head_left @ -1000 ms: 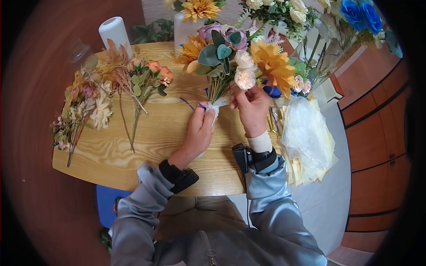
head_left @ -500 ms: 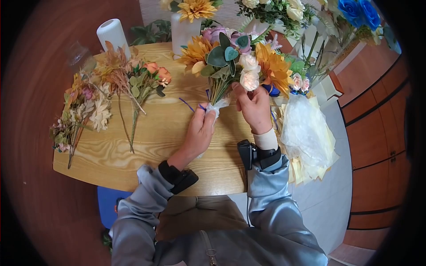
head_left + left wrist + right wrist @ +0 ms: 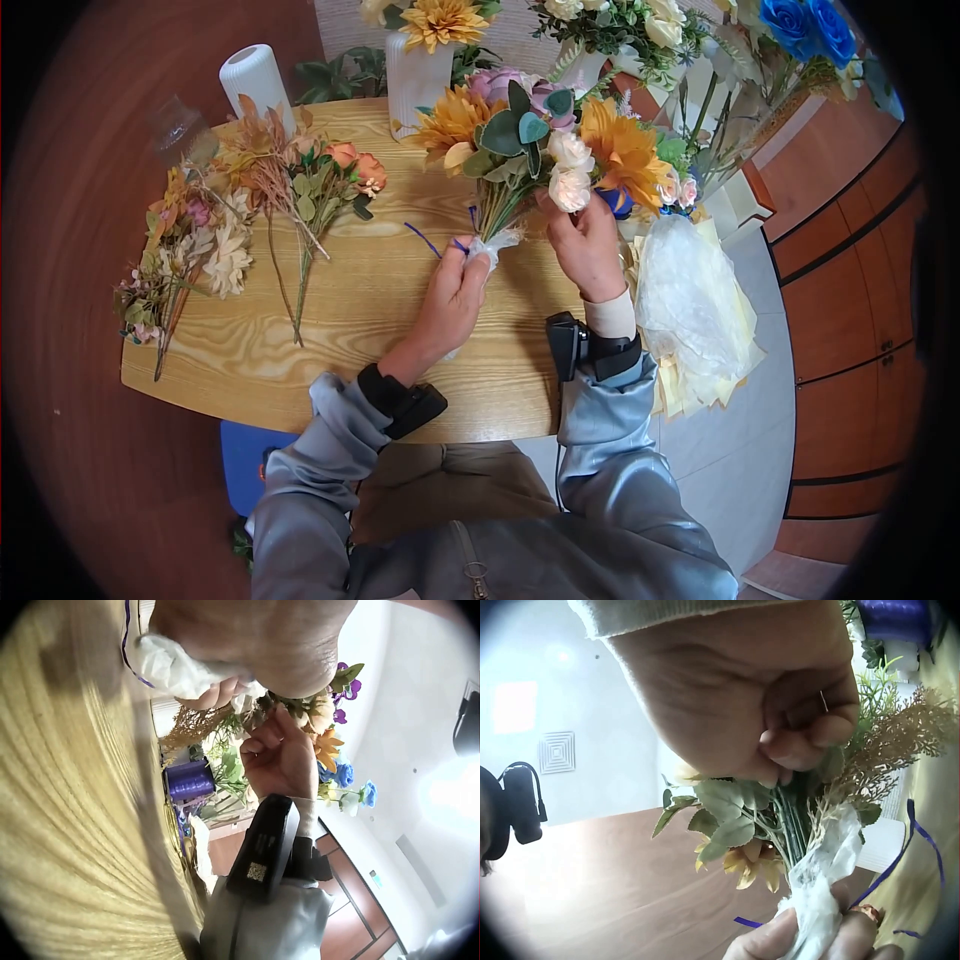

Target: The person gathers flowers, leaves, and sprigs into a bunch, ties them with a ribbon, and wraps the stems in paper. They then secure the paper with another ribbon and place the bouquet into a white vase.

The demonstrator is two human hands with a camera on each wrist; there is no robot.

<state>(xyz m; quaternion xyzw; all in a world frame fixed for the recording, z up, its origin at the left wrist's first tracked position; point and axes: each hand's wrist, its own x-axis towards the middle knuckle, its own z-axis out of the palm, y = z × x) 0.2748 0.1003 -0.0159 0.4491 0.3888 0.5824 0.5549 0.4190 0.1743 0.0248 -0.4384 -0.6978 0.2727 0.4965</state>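
In the head view a mixed bouquet [image 3: 515,135] of orange, mauve and pale pink flowers with green leaves stands tilted over the table. My left hand [image 3: 450,305] grips its stems low down, where a crumpled white wrap [image 3: 492,250] surrounds them. A thin purple ribbon [image 3: 422,238] trails from beside the thumb. On the bouquet's right side, my right hand [image 3: 588,250] pinches just beneath the pale pink roses [image 3: 570,172]. Seen from the right wrist, its curled fingers [image 3: 799,750] close on green stems [image 3: 789,817] above the wrap; the fingertips are partly hidden among the foliage.
Loose flower sprays [image 3: 185,245] and an orange rose stem [image 3: 335,185] lie on the table's left. A white ribbed vase [image 3: 255,75] stands behind them. Pale wrapping sheets [image 3: 690,300] hang over the right edge. A purple ribbon spool [image 3: 190,780] shows in the left wrist view.
My right hand has shifted slightly right and toward me, and the pale pink roses have moved along with it. The left hand keeps its grip in nearly the same place.
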